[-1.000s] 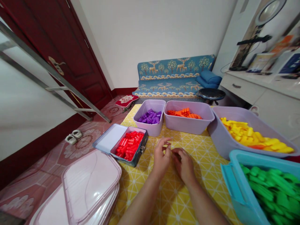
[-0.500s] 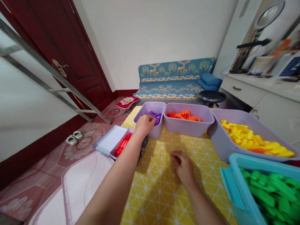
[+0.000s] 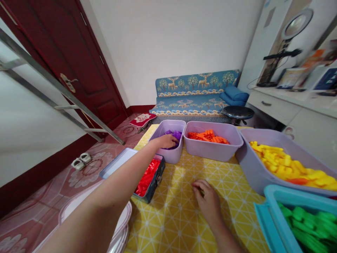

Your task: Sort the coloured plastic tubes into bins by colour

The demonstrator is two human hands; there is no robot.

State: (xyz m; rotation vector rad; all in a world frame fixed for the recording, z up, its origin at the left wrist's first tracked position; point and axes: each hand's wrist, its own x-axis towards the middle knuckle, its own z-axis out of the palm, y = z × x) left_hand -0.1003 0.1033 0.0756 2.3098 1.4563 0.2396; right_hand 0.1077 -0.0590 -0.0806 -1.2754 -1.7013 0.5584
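My left hand (image 3: 167, 141) reaches into a small lilac bin (image 3: 168, 156), its bent fingers slightly apart over the purple plastic pieces (image 3: 177, 134). Its fingertips touch the pieces; I see none lifted. Under my left forearm stands an open dark tin box (image 3: 156, 177) with red plastic pieces (image 3: 147, 179) in it; the arm hides part of it. My right hand (image 3: 207, 196) rests on the yellow patterned tablecloth (image 3: 173, 214), fingers curled in towards the thumb. Tablecloth shows through the gap there, and nothing is seen in the hand.
A lilac bin (image 3: 210, 151) of orange pieces stands beside the purple one. Further right are a larger bin (image 3: 250, 168) of yellow pieces and a turquoise bin (image 3: 284, 219) of green pieces. White lids (image 3: 122, 225) lie at the left; a ladder (image 3: 76, 102) leans behind.
My left hand has gone lower into the bin, from a pinch above the purple pieces to fingers among them. My right hand stays put. The view has shifted slightly.
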